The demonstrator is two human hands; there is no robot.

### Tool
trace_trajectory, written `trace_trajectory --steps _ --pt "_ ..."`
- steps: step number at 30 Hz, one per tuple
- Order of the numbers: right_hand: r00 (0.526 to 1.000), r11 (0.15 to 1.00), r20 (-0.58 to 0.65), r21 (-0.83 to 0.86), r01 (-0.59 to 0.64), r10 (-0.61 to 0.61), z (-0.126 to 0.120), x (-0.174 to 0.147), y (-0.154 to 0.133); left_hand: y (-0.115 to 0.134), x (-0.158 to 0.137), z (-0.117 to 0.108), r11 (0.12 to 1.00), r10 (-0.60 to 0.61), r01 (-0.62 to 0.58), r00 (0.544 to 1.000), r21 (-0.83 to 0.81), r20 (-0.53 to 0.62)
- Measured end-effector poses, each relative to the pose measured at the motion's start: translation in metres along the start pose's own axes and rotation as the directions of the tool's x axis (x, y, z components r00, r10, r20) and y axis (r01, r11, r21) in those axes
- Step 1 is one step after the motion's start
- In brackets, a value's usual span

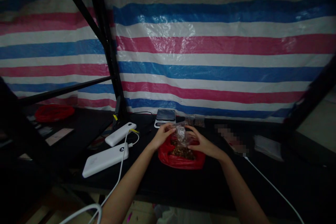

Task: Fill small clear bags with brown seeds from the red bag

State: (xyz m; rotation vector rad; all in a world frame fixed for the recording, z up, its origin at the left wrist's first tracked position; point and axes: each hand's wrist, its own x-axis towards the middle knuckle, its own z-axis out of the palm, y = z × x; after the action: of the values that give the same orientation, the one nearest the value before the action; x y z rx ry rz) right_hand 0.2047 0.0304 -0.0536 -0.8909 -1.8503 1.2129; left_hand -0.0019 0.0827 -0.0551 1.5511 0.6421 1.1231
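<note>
A small clear plastic bag (pixel 181 133) is held up between my two hands. My left hand (pixel 162 136) grips its left edge, thumb and fingers closed on the plastic. My right hand (pixel 203 144) has its fingers curled around the right side, with the thumb lower down. Directly below lies an open red plastic bag (pixel 181 163) holding loose brown pieces (pixel 184 152), whose kind I cannot make out. Just behind my left hand stands a small digital scale (pixel 166 115) with a dark top. Whether the clear bag has anything in it is hard to tell.
Small filled clear bags (pixel 199 122) lie behind my right hand. To the right are a blurred-out phone-like object (pixel 231 140) on a white cable and a stack of clear bags (pixel 268 147). Two white power banks (pixel 106 160) lie left, near a black metal post (pixel 111 63).
</note>
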Motion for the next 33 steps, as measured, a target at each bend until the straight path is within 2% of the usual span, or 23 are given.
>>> trace_trajectory --steps 4,8,11,14,16,22,28,33 --pt "1.0 1.0 0.021 -0.01 -0.017 0.017 -0.004 -0.001 0.0 0.003 -0.002 0.001 0.996 0.034 -0.036 0.999 0.085 0.024" --pt "0.99 0.999 -0.14 -0.01 0.03 -0.031 -0.001 0.006 -0.001 0.006 -0.003 0.002 0.98 0.08 -0.083 0.996 0.182 0.027" --pt "0.96 0.991 -0.261 -0.117 0.071 -0.099 0.001 0.01 -0.005 0.007 -0.003 0.002 0.957 0.129 -0.126 0.992 0.262 0.007" --pt "0.928 0.974 -0.331 -0.197 0.107 -0.169 0.001 0.011 -0.01 0.009 -0.004 0.003 0.936 0.197 -0.185 0.98 0.3 -0.01" --pt "0.918 0.975 -0.357 -0.192 0.108 -0.172 0.001 0.01 -0.013 0.01 -0.005 0.004 0.93 0.23 -0.216 0.973 0.298 -0.01" --pt "0.94 0.984 -0.322 -0.165 0.062 -0.113 0.003 0.008 -0.017 0.015 -0.007 0.007 0.932 0.251 -0.231 0.967 0.278 -0.04" --pt "0.911 0.983 -0.403 -0.185 0.01 -0.085 0.003 0.01 -0.011 0.013 -0.007 0.006 0.921 0.252 -0.197 0.959 0.335 -0.129" --pt "0.947 0.983 -0.312 -0.185 0.017 -0.075 0.006 0.012 -0.003 0.015 -0.007 0.006 0.92 0.242 -0.186 0.962 0.344 -0.129"
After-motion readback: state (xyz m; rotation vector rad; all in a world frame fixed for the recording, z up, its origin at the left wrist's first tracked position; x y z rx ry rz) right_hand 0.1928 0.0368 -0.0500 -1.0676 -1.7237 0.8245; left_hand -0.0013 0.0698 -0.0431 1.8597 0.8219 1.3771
